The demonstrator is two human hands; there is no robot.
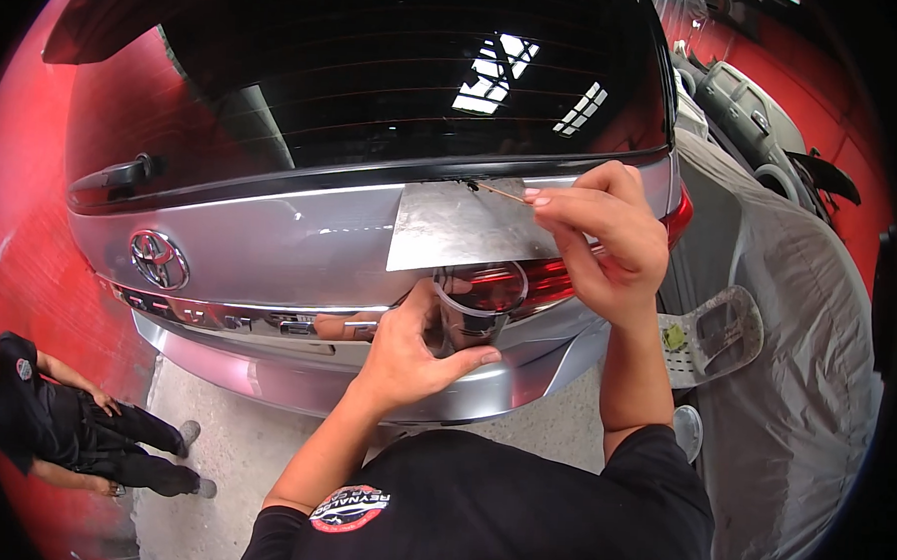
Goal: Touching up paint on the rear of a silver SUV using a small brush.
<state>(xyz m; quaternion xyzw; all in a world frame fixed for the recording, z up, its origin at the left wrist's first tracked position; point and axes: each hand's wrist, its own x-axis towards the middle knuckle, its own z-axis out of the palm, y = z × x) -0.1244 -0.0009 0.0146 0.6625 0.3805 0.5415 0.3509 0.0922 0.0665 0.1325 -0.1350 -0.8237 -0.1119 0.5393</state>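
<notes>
A clear plastic cup point(476, 327) with something dark in it stands upright in my left hand point(403, 361), whose fingers and thumb wrap round its side. Between the thumb and fingers of my right hand point(615, 245), I pinch a thin wooden stick point(504, 192). Its dark tip is at the top edge of a flat grey sheet point(449, 232), beside a small black smear, just under the rear window point(358, 66). The sheet lies against the silver tailgate point(271, 222) of a car, above the cup. Whether the tip touches the sheet or the trim I cannot tell.
A person in dark clothes point(58, 403) is at the left beside the red wall point(32, 192). To the right are a pale plastic tray-like piece point(745, 318), a round lid-like object point(688, 433) and a grey cover sheet point(799, 395). A red tail light point(551, 281) sits behind the cup.
</notes>
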